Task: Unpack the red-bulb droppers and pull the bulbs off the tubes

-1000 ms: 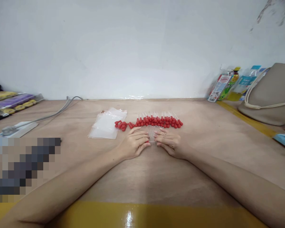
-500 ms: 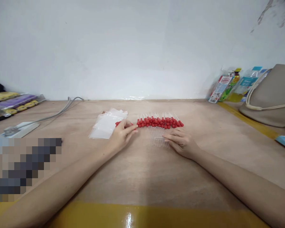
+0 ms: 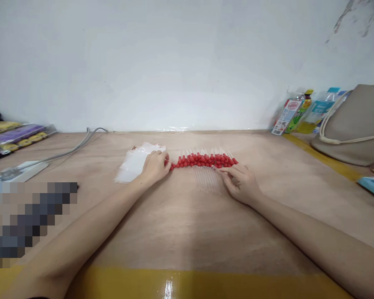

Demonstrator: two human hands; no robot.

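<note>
A row of red rubber dropper bulbs (image 3: pixel 202 159) lies across the middle of the table, with thin clear tubes reaching back from behind it. In front of this row, loose clear dropper tubes (image 3: pixel 206 179) lie side by side. My left hand (image 3: pixel 157 165) is at the row's left end, its fingertips closed on a red bulb and partly hiding the bulbs there. Between thumb and fingers, my right hand (image 3: pixel 241 182) pinches one clear tube (image 3: pixel 216 167), whose tip points left near the front of the bulbs.
Clear plastic bags (image 3: pixel 131 164) lie beside my left hand. Farther left are a white power strip (image 3: pixel 34 168) with a grey cable and yellow and purple packages (image 3: pixel 17 135). Bottles, a drink carton (image 3: pixel 286 116) and a grey bag (image 3: pixel 353 124) stand at the right.
My left hand has drawn back slightly left, its fingers now down among the bulbs at the row's end. My right hand has raised the clear tube from the loose tubes toward the bulbs.
</note>
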